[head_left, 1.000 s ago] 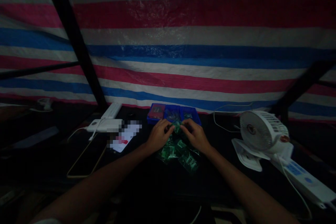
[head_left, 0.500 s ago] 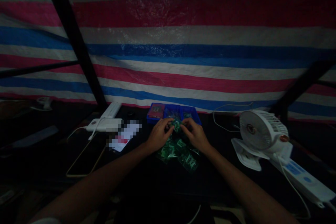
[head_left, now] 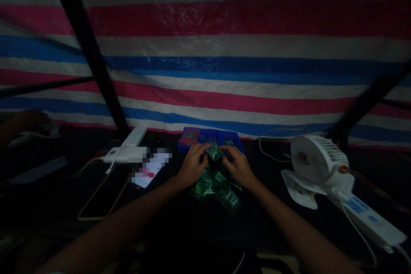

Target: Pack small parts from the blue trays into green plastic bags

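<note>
Between the fingertips of my two hands is a small clear plastic packet with green contents (head_left: 214, 151). My left hand (head_left: 193, 165) has its fingers curled at the packet's left edge, its thumb lower down. At the right edge, my right hand (head_left: 238, 165) is curled in the same way. Several more green packets (head_left: 229, 198) lie in a loose pile below my hands on the dark table. Just beyond my fingers sits a blue divided tray (head_left: 239, 142), with a pink block (head_left: 190, 136) in its left compartment and clear bags in the middle one.
A white clip fan (head_left: 310, 160) and a power strip (head_left: 369, 218) stand at right. To the left lie a lit phone (head_left: 150, 171), a dark phone (head_left: 102, 199) and a white power bank (head_left: 125, 154). Another person's hand (head_left: 32, 119) is at far left. Striped sheeting (head_left: 224, 64) hangs behind.
My thumbs have moved slightly away from the green packet, while my fingertips stay at it. At far left the other person's hand has come further into view. The pile looks unchanged.
</note>
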`<state>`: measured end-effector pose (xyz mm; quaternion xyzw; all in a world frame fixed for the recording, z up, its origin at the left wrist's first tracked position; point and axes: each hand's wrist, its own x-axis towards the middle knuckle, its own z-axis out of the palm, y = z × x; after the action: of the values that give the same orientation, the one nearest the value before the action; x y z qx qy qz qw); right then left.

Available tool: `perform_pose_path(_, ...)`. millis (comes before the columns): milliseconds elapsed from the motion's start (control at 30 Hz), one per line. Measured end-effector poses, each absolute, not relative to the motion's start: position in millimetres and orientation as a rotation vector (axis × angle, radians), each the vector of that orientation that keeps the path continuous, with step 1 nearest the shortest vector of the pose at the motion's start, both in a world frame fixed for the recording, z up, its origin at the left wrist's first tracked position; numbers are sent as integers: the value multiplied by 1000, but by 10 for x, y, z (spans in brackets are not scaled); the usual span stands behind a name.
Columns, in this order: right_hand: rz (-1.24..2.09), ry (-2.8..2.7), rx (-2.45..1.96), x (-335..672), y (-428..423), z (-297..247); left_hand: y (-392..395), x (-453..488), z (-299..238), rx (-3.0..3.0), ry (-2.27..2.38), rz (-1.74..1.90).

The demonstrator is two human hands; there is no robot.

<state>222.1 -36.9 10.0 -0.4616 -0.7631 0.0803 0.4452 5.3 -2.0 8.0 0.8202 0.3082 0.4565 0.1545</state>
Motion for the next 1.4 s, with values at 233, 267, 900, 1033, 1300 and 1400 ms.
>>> perform_pose_path(233,182,-1876,-1109,2194,-377,144,0,47,62,2376,928,1278)
perform_pose_path(267,178,-1880,-1115,2188,-382,153,-3,48,67,2372,942,1275)
perform_pose_path(900,312,-1848,-1151,2178,-397,106,-19,58,54,2376,889,1252)
perform_pose_path(1033,305,-1854,-1129,2175,-391,100,-16,56,40,2379,895,1242)
perform_pose_path(1300,280,-1886,-1103,2178,-375,97,-7,58,34,2358,893,1246)
perform_pose_path(1400,267,-1897,-1109,2166,-389,106,-9,59,41,2351,885,1251)
